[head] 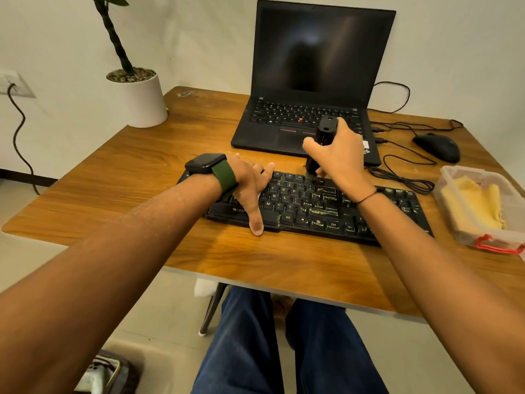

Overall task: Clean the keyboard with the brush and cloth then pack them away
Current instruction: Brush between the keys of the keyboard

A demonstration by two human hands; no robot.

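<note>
Head view of a wooden tabletop (142, 172). A black keyboard (309, 207) lies across its middle, angled slightly, its near edge toward the person. The right hand (339, 155) grasps a black brush (321, 146) with fingers curled round the handle; the brush stands nearly upright, its bristles touching the top key rows of the keyboard. The left hand (250, 183), with a dark watch on a green strap (224, 173) at the wrist, lies on the left part of the keyboard, fingers released and spread flat over the keys, thumb reaching past the near edge onto the tabletop. A yellow cloth (474, 204) sits inside a clear plastic container (451, 177) with a red clasp, at the right edge of the tabletop, apart from the keyboard. Behind the keyboard stands an open laptop (315, 52) with a dark screen; a black mouse (437, 146) with its cable lies to its right. A plant in a white pot (142, 100) stands at the far left corner.
</note>
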